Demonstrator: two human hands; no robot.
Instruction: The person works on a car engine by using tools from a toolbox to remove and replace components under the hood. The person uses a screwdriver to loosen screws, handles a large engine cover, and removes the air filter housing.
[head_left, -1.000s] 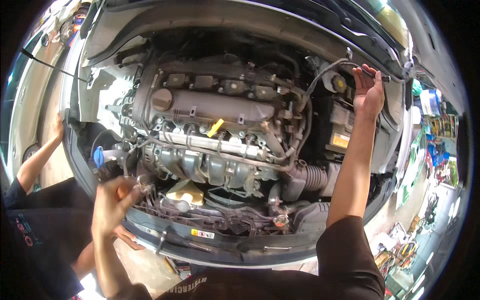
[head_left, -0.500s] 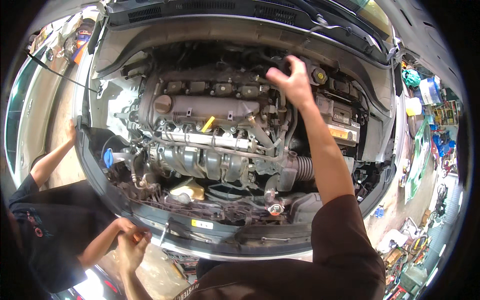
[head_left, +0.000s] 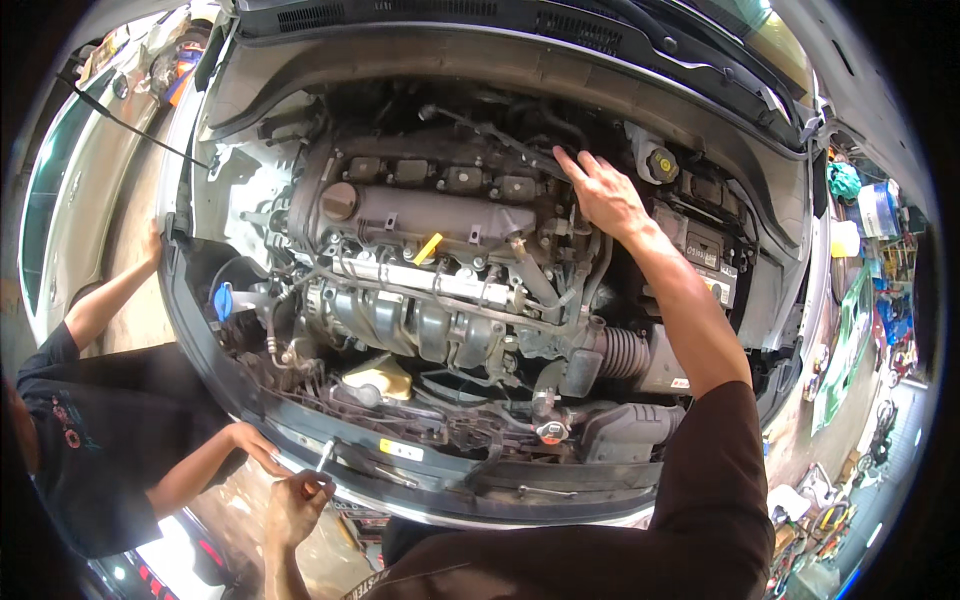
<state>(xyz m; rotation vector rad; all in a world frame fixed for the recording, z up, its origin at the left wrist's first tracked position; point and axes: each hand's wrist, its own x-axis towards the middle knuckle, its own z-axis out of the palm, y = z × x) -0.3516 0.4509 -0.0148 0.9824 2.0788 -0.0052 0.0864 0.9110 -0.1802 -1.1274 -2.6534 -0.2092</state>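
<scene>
The right hand point(head_left: 608, 198) sits a little further forward over the engine point(head_left: 440, 222) than half a second ago, and the left hand point(head_left: 296, 508) has moved rightward, now just below the co-worker's hand point(head_left: 256, 446). A dark hose point(head_left: 490, 130) now shows plainly across the engine's rear — it is not clear there in the earlier frame — and runs toward the right fingertips. Those fingers are extended and slightly parted, perhaps to guide or steady the hose; I cannot tell whether they touch it. The left fingers are curled in shadow near a bright metal tool point(head_left: 326, 455); whether they pinch anything, I cannot tell. A spanner point(head_left: 548, 491) lies on the front panel point(head_left: 480, 500), probably for easy reach. The oil filler cap point(head_left: 340, 201) is seated as before.
</scene>
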